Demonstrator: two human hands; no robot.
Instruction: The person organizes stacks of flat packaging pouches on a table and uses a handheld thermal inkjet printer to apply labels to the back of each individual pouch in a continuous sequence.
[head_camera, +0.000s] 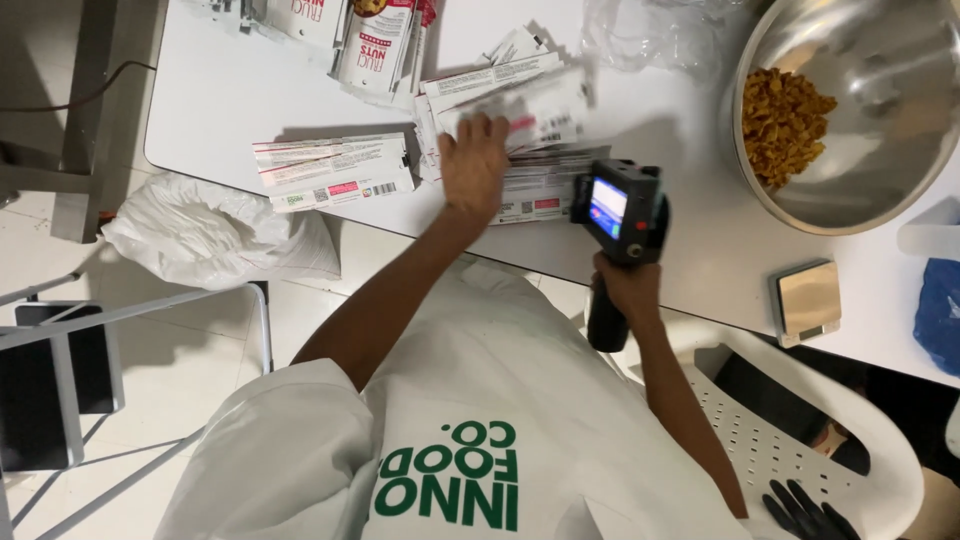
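Note:
My left hand (475, 165) lies flat, fingers spread, on a fanned pile of white flat pouches (545, 105) with red and pink markings on the white table (225, 95). My right hand (627, 285) grips the handle of a black handheld printer (620, 205) with a small lit screen. Its head sits at the right end of the pile, close to my left hand. A second neat stack of the same pouches (335, 170) lies to the left near the table edge. More pouches (375, 40) lie at the far side.
A large steel bowl (865, 212) with golden-brown crunchy snack pieces (785, 120) stands at the right. A small metal-topped scale (808, 300) sits at the near table edge. There are a white plastic chair (850, 440), a black glove (805, 510), a white bag (205, 235), and clear plastic (650, 35).

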